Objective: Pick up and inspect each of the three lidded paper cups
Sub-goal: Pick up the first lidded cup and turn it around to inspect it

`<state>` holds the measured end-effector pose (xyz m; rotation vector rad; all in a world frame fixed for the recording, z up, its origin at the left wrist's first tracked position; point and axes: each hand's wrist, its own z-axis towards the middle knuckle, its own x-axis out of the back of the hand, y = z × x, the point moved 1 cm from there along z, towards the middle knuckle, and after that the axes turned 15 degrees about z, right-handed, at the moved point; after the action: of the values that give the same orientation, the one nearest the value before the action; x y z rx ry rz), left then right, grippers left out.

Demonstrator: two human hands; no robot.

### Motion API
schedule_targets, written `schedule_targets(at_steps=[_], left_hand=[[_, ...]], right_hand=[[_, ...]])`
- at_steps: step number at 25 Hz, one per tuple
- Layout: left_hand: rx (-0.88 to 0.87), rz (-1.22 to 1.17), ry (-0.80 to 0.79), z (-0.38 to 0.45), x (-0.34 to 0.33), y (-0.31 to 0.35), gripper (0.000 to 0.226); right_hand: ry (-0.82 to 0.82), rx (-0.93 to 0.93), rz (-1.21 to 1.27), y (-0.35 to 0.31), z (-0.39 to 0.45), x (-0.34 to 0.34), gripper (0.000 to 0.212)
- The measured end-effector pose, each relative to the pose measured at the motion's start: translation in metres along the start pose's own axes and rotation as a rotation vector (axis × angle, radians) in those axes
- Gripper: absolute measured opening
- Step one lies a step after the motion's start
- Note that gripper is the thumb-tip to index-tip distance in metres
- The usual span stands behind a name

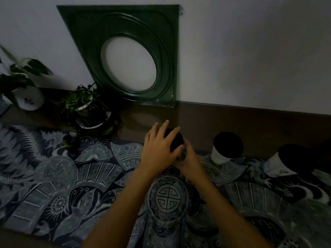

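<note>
Three lidded paper cups total: one cup (174, 142) held up mid-frame, black lid showing. Left hand (157, 149) laid over it, fingers (162, 127) spread; right hand (188, 159) cupped under, grip mostly hidden. Other two cups (222, 154) (275, 163) just right, white-walled, on patterned cloth (62, 176). Potted plants (84, 104) left, green panel (125, 56) on wall.

The room is dim. A pale grey wall (250, 51) fills the upper frame, with a dark brown baseboard band (250, 122) along its foot. A dark green square panel with a round white centre (125, 56) leans against the wall at upper centre. Two leafy potted plants in white pots (28, 97) stand at the left. A blue-grey patterned cloth (71, 176) covers the lower frame.
</note>
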<state>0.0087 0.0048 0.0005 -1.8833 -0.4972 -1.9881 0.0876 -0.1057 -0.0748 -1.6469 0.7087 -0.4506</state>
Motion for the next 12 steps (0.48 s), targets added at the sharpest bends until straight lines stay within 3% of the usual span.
schedule_targets(at_steps=[3,6,8,11,12], left_hand=[[-0.045,0.066,-0.021,0.01,-0.013,-0.001,0.067],[-0.004,-0.037,-0.002,0.009,-0.019,-0.002,0.063],[0.047,-0.116,0.023,0.005,-0.015,-0.004,0.061],[0.13,-0.313,0.028,-0.007,0.002,-0.008,0.057],[0.151,-0.411,0.035,-0.012,0.01,-0.009,0.055]], right_hand=[[0.001,0.091,-0.36,0.013,0.022,-0.012,0.082],[0.119,0.246,-0.607,0.019,0.025,-0.029,0.055],[0.129,0.212,-0.54,0.015,0.022,-0.027,0.053],[0.023,-0.003,-0.153,0.0,0.003,-0.016,0.069],[-0.021,0.003,-0.057,-0.008,-0.007,-0.012,0.075]])
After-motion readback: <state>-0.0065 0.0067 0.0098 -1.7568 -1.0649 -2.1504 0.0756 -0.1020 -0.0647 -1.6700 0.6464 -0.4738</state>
